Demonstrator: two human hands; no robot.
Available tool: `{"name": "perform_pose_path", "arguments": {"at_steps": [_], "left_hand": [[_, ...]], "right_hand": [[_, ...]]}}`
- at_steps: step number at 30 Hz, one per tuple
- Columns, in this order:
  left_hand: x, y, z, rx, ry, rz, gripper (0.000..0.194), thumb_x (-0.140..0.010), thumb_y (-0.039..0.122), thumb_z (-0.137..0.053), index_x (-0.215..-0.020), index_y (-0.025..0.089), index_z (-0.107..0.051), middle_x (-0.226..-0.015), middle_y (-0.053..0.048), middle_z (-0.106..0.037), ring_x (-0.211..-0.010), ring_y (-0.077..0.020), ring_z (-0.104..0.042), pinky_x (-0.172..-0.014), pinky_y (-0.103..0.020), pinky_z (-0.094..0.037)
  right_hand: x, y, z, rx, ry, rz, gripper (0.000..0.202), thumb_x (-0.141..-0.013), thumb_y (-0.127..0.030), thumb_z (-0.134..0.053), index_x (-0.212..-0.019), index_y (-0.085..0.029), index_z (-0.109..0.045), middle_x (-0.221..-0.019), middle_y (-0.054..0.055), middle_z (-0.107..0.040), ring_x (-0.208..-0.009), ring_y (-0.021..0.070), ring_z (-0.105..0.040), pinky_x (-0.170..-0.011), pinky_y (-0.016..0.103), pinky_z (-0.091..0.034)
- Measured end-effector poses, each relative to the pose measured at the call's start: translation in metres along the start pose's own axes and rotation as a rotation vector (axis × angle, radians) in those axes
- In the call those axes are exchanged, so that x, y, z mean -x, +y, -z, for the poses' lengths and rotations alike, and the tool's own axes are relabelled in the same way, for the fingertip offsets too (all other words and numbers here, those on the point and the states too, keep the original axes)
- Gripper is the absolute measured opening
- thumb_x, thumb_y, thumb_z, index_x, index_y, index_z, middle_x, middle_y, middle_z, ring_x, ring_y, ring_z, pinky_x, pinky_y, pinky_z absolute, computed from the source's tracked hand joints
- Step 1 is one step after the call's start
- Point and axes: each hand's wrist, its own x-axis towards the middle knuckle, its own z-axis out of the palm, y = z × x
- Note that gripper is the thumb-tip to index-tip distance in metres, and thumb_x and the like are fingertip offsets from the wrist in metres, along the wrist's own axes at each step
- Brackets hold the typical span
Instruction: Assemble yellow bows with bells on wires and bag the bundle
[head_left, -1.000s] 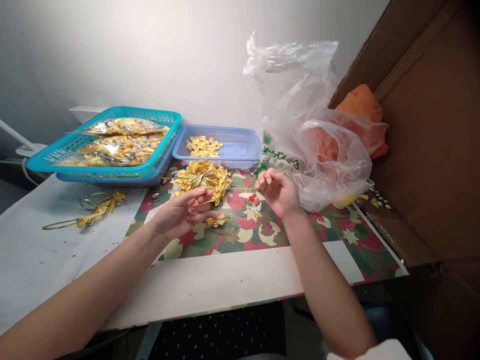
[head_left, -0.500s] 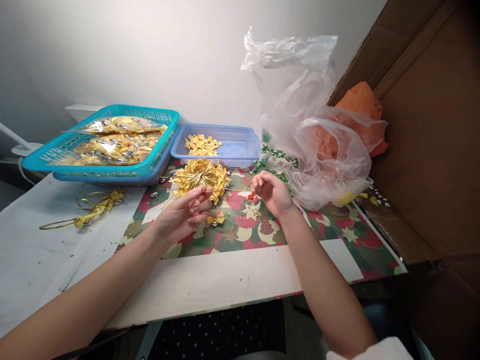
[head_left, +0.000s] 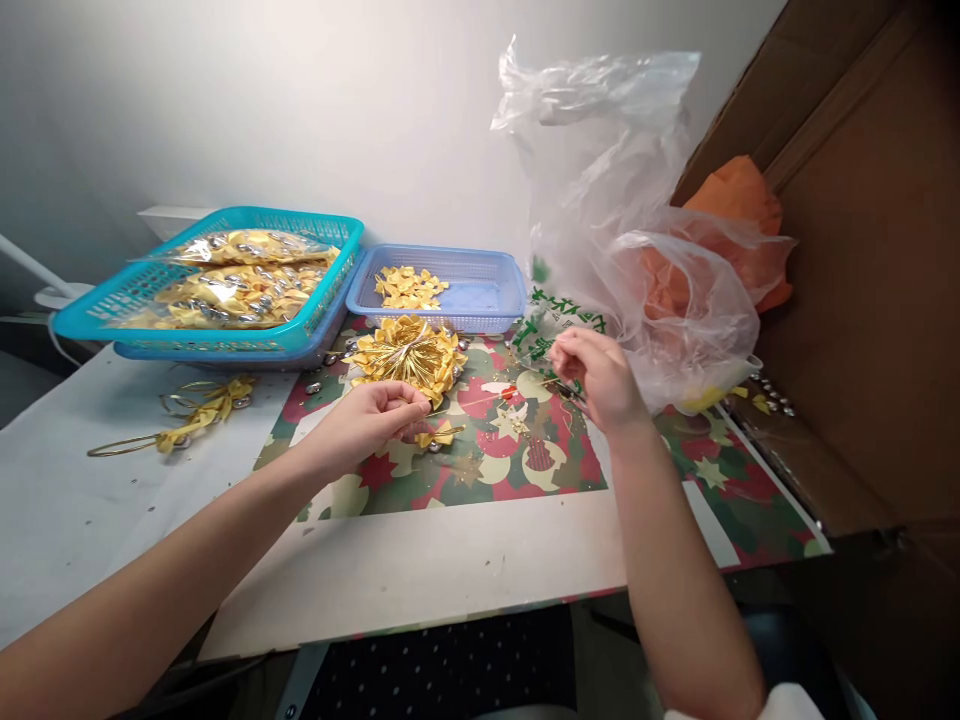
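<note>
My left hand [head_left: 394, 408] is closed in a pinch on a thin cord, which runs faintly to the right above the patterned paper. Just behind it sits a round bundle of yellow ribbon bows [head_left: 411, 355] with gold cords gathered at its centre. A single yellow bow [head_left: 441, 436] with a silver bell lies close to the left fingertips. Farther right, my right hand [head_left: 596, 375] is raised with its fingers curled shut; what they hold is hidden. Below these fingers lies a small dark item that I cannot make out. A small red piece [head_left: 508, 393] shows between the hands.
A teal basket [head_left: 300, 325] holds bagged bows and bells at the left. Beside it stands a blue basket [head_left: 487, 322] with loose yellow bows. A clear plastic bag [head_left: 600, 180] rises behind my right hand, near cardboard [head_left: 862, 300]. Another bow string [head_left: 206, 412] lies at left.
My right hand has moved right and slightly up, away from the left one. My left hand has turned palm-down and lowered slightly. The view has shifted a little.
</note>
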Motion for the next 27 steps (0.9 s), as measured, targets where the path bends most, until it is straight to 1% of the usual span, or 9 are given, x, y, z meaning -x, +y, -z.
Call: {"name": "perform_pose_path", "arguments": {"at_steps": [4, 8, 12, 16, 18, 20, 23, 25, 27], "left_hand": [[0.004, 0.01, 0.005, -0.083, -0.056, -0.088, 0.024, -0.077, 0.041, -0.067, -0.074, 0.019, -0.06, -0.065, -0.001, -0.06, -0.051, -0.0097, -0.046, -0.045, -0.02, -0.032], [0.003, 0.014, 0.008, -0.083, -0.05, -0.075, 0.017, -0.073, 0.035, -0.068, -0.075, 0.02, -0.06, -0.058, 0.002, -0.055, -0.05, -0.0108, -0.048, -0.044, -0.02, -0.03], [0.002, 0.009, 0.009, -0.064, -0.064, -0.092, 0.016, -0.069, 0.029, -0.068, -0.081, 0.02, -0.062, -0.061, 0.0, -0.06, -0.056, -0.0145, -0.055, -0.044, -0.021, -0.032], [0.001, 0.003, 0.009, -0.082, -0.044, -0.083, 0.017, -0.069, 0.025, -0.066, -0.085, 0.02, -0.063, -0.063, 0.0, -0.061, -0.054, -0.0148, -0.055, -0.044, -0.022, -0.034], [0.001, 0.002, 0.008, -0.069, -0.073, -0.072, 0.017, -0.069, 0.025, -0.066, -0.085, 0.021, -0.061, -0.061, 0.001, -0.06, -0.053, -0.0141, -0.054, -0.045, -0.023, -0.035], [0.003, 0.003, 0.006, -0.063, -0.118, -0.061, 0.016, -0.07, 0.025, -0.066, -0.084, 0.021, -0.058, -0.059, 0.003, -0.058, -0.051, -0.0128, -0.052, -0.046, -0.022, -0.035], [0.006, 0.004, -0.001, -0.1, -0.147, -0.086, 0.017, -0.072, 0.026, -0.066, -0.085, 0.021, -0.056, -0.058, 0.005, -0.053, -0.048, -0.0109, -0.046, -0.045, -0.022, -0.033], [0.009, 0.004, -0.007, -0.132, -0.154, -0.137, 0.018, -0.073, 0.027, -0.066, -0.087, 0.021, -0.056, -0.059, 0.005, -0.051, -0.05, -0.0108, -0.046, -0.047, -0.022, -0.035], [0.012, 0.004, -0.012, -0.178, -0.158, -0.193, 0.018, -0.074, 0.027, -0.065, -0.088, 0.021, -0.056, -0.061, 0.006, -0.051, -0.053, -0.0112, -0.048, -0.049, -0.022, -0.037]], "right_hand": [[0.015, -0.023, 0.012, 0.11, -0.033, 0.078, 0.03, -0.08, -0.028, -0.058, -0.053, -0.02, -0.049, -0.059, 0.0, -0.045, -0.058, 0.0126, -0.042, -0.052, 0.027, -0.033], [0.032, -0.036, 0.025, 0.244, -0.107, 0.098, 0.032, -0.085, -0.032, -0.056, -0.056, -0.021, -0.052, -0.06, 0.001, -0.048, -0.057, 0.0134, -0.044, -0.051, 0.028, -0.034], [0.044, -0.028, 0.042, 0.393, -0.127, 0.021, 0.033, -0.088, -0.033, -0.054, -0.058, -0.02, -0.052, -0.06, 0.0, -0.048, -0.057, 0.013, -0.043, -0.053, 0.028, -0.032], [0.056, -0.01, 0.061, 0.526, -0.056, -0.068, 0.034, -0.089, -0.031, -0.05, -0.057, -0.02, -0.049, -0.059, -0.001, -0.045, -0.058, 0.0127, -0.042, -0.057, 0.028, -0.031], [0.061, -0.005, 0.067, 0.579, -0.034, -0.077, 0.035, -0.089, -0.032, -0.049, -0.057, -0.02, -0.047, -0.058, -0.002, -0.044, -0.058, 0.0128, -0.041, -0.059, 0.029, -0.031], [0.065, -0.002, 0.068, 0.626, -0.012, -0.085, 0.036, -0.09, -0.033, -0.049, -0.057, -0.02, -0.046, -0.058, -0.002, -0.044, -0.059, 0.0132, -0.042, -0.059, 0.029, -0.031], [0.07, -0.001, 0.059, 0.681, 0.01, -0.074, 0.034, -0.09, -0.033, -0.049, -0.059, -0.02, -0.048, -0.059, -0.001, -0.046, -0.06, 0.0142, -0.043, -0.059, 0.029, -0.031], [0.071, -0.001, 0.048, 0.684, -0.05, -0.021, 0.032, -0.091, -0.032, -0.049, -0.061, -0.02, -0.05, -0.064, 0.0, -0.052, -0.065, 0.0157, -0.049, -0.062, 0.029, -0.035], [0.071, -0.001, 0.038, 0.688, -0.13, 0.055, 0.031, -0.091, -0.03, -0.05, -0.063, -0.02, -0.052, -0.076, 0.002, -0.061, -0.076, 0.0178, -0.056, -0.07, 0.03, -0.04]]}}
